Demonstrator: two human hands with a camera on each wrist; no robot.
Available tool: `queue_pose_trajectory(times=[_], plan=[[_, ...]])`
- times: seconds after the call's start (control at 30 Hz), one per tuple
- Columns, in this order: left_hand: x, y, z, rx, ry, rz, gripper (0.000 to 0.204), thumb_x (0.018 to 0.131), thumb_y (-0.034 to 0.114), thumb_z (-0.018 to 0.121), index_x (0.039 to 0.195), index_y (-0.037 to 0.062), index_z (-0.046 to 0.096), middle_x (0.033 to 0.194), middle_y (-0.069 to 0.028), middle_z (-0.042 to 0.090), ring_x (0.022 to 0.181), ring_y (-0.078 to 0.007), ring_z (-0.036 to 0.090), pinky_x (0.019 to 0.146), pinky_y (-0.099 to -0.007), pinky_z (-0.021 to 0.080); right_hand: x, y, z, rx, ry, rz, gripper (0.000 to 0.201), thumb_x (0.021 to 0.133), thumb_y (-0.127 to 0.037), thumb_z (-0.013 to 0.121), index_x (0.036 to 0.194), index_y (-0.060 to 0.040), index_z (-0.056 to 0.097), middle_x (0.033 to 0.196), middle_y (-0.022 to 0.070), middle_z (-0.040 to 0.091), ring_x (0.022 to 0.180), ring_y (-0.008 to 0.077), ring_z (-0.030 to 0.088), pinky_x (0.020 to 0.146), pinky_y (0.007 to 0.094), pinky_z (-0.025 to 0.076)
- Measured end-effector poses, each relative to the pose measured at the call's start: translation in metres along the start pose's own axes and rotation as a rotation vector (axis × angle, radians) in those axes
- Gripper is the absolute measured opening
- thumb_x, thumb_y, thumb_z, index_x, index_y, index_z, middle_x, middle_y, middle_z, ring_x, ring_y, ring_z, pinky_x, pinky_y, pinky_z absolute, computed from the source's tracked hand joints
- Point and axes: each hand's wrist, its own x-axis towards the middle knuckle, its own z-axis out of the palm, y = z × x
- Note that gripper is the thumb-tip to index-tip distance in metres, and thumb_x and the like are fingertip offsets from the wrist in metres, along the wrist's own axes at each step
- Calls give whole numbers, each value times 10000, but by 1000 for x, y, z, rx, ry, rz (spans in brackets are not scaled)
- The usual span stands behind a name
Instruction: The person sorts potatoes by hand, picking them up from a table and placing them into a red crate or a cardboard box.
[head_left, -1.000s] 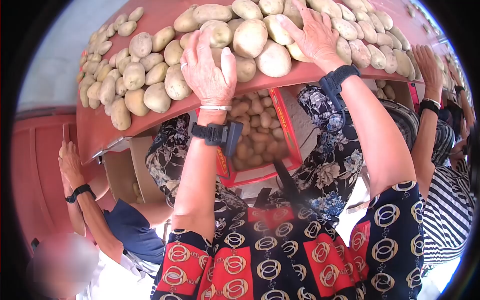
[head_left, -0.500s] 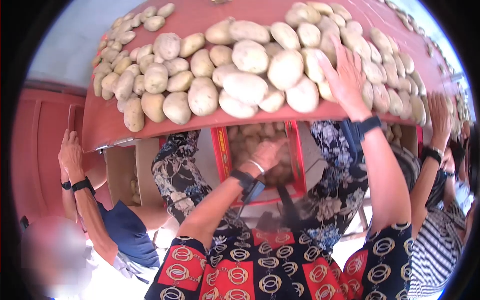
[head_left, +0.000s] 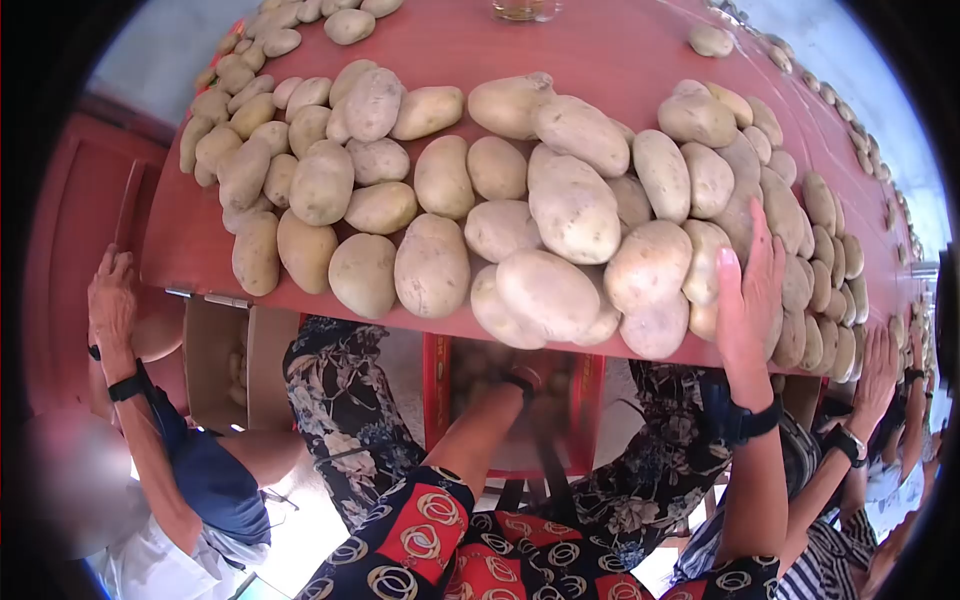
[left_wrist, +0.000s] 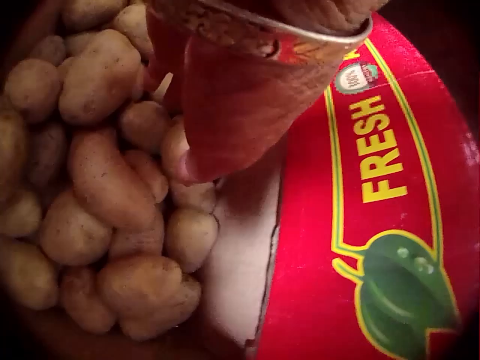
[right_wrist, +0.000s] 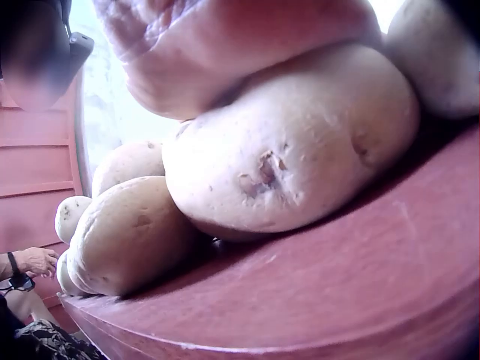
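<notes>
Below the table edge, my left hand [left_wrist: 240,112] reaches down into a red carton [left_wrist: 307,300] of potatoes [left_wrist: 112,180]. Its thumb tip touches a potato [left_wrist: 175,142] near the carton's side wall, while the other fingers are mostly hidden; I cannot tell whether they grip anything. A silver bracelet circles that wrist. Up on the red table, my right hand [head_left: 750,310] rests against the heaped potatoes [head_left: 575,210] at the near edge, its fingers stretched out. In the right wrist view, its palm lies on a large potato [right_wrist: 292,142] with a scarred skin.
The potato row runs along the red table [head_left: 610,60] on both sides. A glass [head_left: 522,10] stands at the far side. At left, a person's hand [head_left: 112,300] is near an open cardboard box [head_left: 215,370]. Another person's hand [head_left: 878,375] is at the right edge.
My left hand has gone from the potatoes on the table down into the carton. The right hand stays on the pile, and the head view has shifted to show more of the tabletop.
</notes>
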Motion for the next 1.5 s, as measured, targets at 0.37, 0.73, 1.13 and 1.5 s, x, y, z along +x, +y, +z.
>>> queue_pose_trajectory(times=[0.37, 0.73, 1.13, 1.5], plan=[[-14, 12, -42, -7, -216, -202, 486, 825, 180, 500, 1297, 90, 426, 1269, -158, 502, 1123, -344, 508, 913, -439, 414, 2, -2, -2, 26, 18, -30, 667, 854, -494, 446, 1389, -117, 314, 1349, 152, 403, 1261, 436, 281, 1071, 507, 172], [-140, 83, -255, -1271, -77, 76, 482, 653, 50, 711, 1080, 128, 501, 1028, -44, 546, 992, -165, 543, 852, -312, 451, -3, -6, 0, -35, 13, 121, 694, 820, -575, 476, 1399, -233, 303, 1369, 127, 398, 1305, 411, 237, 994, 605, 189], [-107, 38, -422, -1131, 794, -7, 602, 672, -17, 635, 1214, 37, 379, 1112, -127, 533, 989, -199, 553, 805, -309, 482, -4, -9, 0, -44, 27, 155, 716, 791, -619, 476, 1386, -252, 318, 1373, 105, 393, 1312, 384, 230, 992, 585, 201], [-21, 19, -431, -816, 802, -213, 555, 654, 172, 665, 1164, -6, 539, 1108, -166, 590, 1050, -244, 560, 892, -333, 445, -3, -8, 1, -53, 9, 168, 717, 792, -621, 474, 1387, -255, 314, 1373, 107, 391, 1321, 377, 218, 991, 591, 196]])
